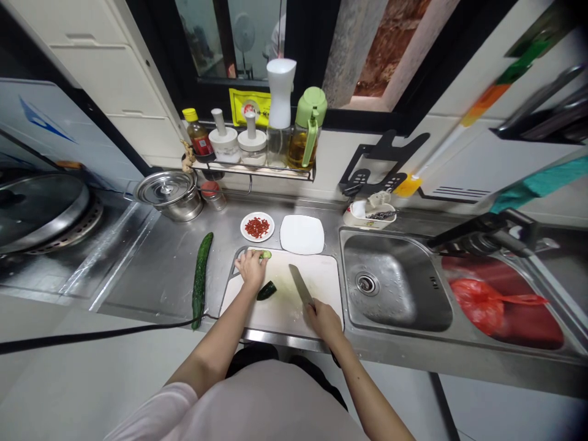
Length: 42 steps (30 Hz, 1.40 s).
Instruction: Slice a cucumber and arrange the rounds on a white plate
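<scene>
A white cutting board (pixel 316 282) lies on the steel counter in front of me. My left hand (pixel 252 268) rests at the board's far left corner, fingers curled over a cut piece of cucumber (pixel 265 254). A dark green cucumber end (pixel 267 290) lies just right of that wrist. My right hand (pixel 324 320) grips the handle of a kitchen knife (pixel 300 285), whose blade points away from me over the board. A whole cucumber (pixel 201 277) lies on the counter left of the board.
Behind the board sit a small plate of chopped red chilli (pixel 257 226) and an empty white plate (pixel 302 234). A double sink (pixel 395 282) lies to the right, with a red bag (pixel 482 300) in the far basin. Lidded pot (pixel 169 193), condiment rack (pixel 257 165) and stove (pixel 41 211) stand at left.
</scene>
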### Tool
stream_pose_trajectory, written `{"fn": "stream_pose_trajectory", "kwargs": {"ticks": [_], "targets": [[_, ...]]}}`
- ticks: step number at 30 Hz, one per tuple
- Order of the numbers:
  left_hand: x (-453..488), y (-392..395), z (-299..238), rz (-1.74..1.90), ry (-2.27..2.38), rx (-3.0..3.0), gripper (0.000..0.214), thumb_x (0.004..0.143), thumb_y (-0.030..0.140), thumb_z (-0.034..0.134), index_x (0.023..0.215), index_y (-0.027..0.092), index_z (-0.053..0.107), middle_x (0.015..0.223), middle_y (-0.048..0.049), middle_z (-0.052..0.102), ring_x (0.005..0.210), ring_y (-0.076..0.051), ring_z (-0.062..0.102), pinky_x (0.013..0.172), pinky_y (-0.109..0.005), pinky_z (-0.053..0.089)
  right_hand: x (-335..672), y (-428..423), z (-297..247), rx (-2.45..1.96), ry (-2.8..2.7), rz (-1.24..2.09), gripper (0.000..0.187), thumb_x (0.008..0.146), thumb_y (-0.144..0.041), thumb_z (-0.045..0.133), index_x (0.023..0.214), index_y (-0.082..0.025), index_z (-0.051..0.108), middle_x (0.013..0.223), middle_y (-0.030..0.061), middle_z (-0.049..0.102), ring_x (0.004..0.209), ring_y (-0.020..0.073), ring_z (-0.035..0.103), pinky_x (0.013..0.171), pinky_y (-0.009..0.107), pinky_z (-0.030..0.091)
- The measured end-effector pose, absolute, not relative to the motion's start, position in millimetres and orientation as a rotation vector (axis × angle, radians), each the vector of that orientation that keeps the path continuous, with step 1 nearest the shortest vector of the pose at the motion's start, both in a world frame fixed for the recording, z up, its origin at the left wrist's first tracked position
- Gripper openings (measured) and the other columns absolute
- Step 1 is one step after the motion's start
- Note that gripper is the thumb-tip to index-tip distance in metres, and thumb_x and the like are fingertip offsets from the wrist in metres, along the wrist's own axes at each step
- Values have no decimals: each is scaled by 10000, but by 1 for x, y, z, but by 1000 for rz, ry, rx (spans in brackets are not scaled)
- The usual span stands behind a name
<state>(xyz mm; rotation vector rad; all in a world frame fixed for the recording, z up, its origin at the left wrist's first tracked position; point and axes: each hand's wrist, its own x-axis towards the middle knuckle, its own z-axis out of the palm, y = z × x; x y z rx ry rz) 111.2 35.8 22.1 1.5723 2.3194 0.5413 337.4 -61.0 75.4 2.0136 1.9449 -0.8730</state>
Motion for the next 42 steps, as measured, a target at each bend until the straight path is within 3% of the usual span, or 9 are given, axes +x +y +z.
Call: {"fn": "stream_pose_trajectory", "kwargs": {"ticks": [8,14,21,27,33,42], "targets": [[112,14,26,728,2336,1452,233,894,332,512,1065,274,659,1110,-75,633,1082,-279,537,962,-453,332,333,-58,79,1977,1947,-873,324,957,-357,347,1045,-214,625,978,73,711,907,201,648,629,257,332],[107,-23,19,1017,2034,1627,208,910,310,464,979,210,633,965,-69,645,929,-212,592,840,-349,456,330,-58,76,1982,1984,-871,331,953,-347,338,1027,-204,627,949,76,709,893,197,645,630,256,331],[107,-61,12,896,1797,1964,237,820,375,629,992,214,599,966,-54,641,917,-211,594,826,-361,473,328,-61,76,1967,1980,-874,321,950,-350,346,1041,-212,621,966,77,705,906,202,642,641,255,343],[108,-64,5,878,1805,1983,301,749,199,659,1042,220,592,1007,-56,656,957,-227,601,840,-376,483,325,-65,79,1960,1972,-864,306,952,-347,358,1040,-207,615,974,79,702,906,201,644,638,250,343],[108,-64,7,940,1664,1877,288,799,259,624,1085,230,602,1002,-30,683,870,-173,635,774,-314,522,323,-70,81,1962,1991,-859,314,952,-336,346,1058,-211,614,991,80,699,927,204,636,668,255,357],[104,-64,-1,1070,1602,2053,266,897,257,524,1131,235,648,1063,-72,666,969,-182,628,855,-341,539,310,-71,91,1921,2036,-838,315,965,-322,330,1056,-205,607,969,78,693,882,198,641,660,256,363]]}}
